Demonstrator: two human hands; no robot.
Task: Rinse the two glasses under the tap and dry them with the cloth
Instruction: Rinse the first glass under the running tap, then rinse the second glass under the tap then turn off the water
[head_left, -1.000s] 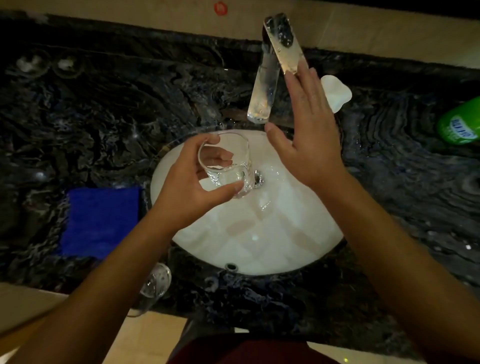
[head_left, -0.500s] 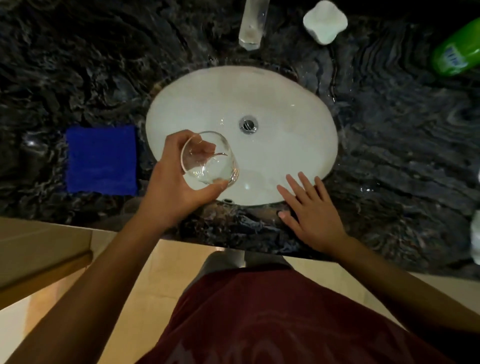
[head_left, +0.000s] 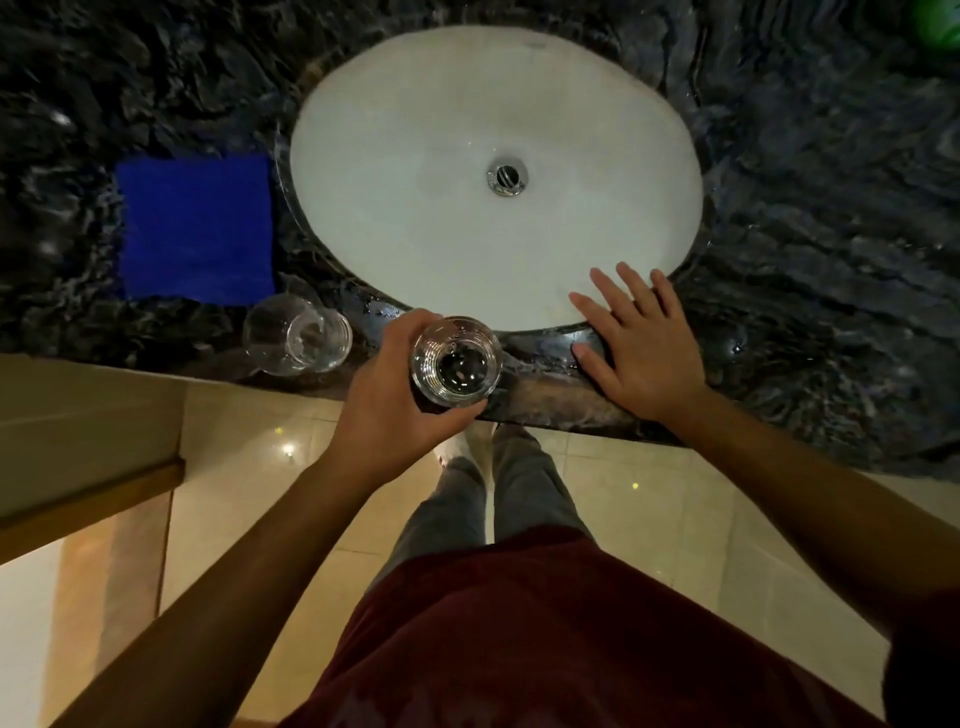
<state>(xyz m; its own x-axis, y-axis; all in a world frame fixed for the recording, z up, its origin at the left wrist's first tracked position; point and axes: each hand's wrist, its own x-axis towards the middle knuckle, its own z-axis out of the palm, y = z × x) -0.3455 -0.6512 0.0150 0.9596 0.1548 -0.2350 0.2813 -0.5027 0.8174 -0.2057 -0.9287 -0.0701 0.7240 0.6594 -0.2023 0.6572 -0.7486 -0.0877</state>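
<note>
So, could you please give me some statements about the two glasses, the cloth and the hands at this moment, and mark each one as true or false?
1. The left hand grips a glass near the counter's front edge. True.
2. The right hand holds the blue cloth. False: it lies flat and open on the counter edge at the basin rim; the cloth lies untouched left of the basin.
3. The second glass sits on the counter, between the cloth and the held glass. True.
4. Both glasses are inside the basin. False: neither is.
5. The cloth is draped over the second glass. False: it lies flat beside it.
</note>
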